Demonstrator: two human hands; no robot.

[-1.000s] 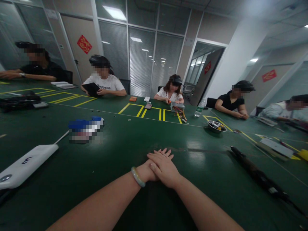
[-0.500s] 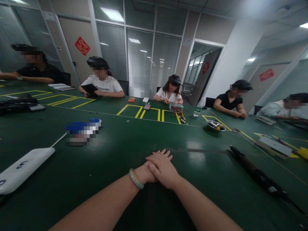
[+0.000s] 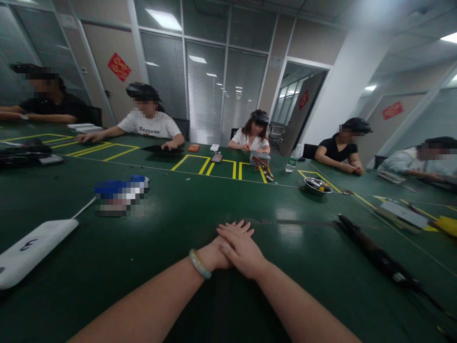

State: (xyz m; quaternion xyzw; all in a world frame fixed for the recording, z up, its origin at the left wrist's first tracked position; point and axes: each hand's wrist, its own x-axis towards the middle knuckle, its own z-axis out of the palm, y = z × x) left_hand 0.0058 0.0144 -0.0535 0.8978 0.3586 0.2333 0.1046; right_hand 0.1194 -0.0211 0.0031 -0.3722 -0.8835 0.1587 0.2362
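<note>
My left hand (image 3: 213, 254) lies on the green table (image 3: 171, 238), a pale jade-like bangle (image 3: 200, 265) around its wrist. Across its back rests my right hand (image 3: 246, 252), covering most of it. The fingers of both hands stretch forward, and neither hand holds anything. To the right lies a black pen-shaped electric tool (image 3: 374, 252) with a cord, apart from my hands. On the left is a white power bank (image 3: 37, 252) marked 3, whose cable leads to a blurred-out blue and white item (image 3: 121, 194).
Across the table sit several co-workers with headsets. Before them are a dark flat panel (image 3: 160, 150), a metal box (image 3: 260, 157) with coloured wires, a water bottle (image 3: 293, 159) and a steel bowl (image 3: 317, 187) of small parts. Yellow tape (image 3: 189, 156) marks rectangles.
The co-worker in the white lettered shirt has lowered the dark panel to the table and stretched an arm out to the left. My hands stay crossed; the view has shifted slightly.
</note>
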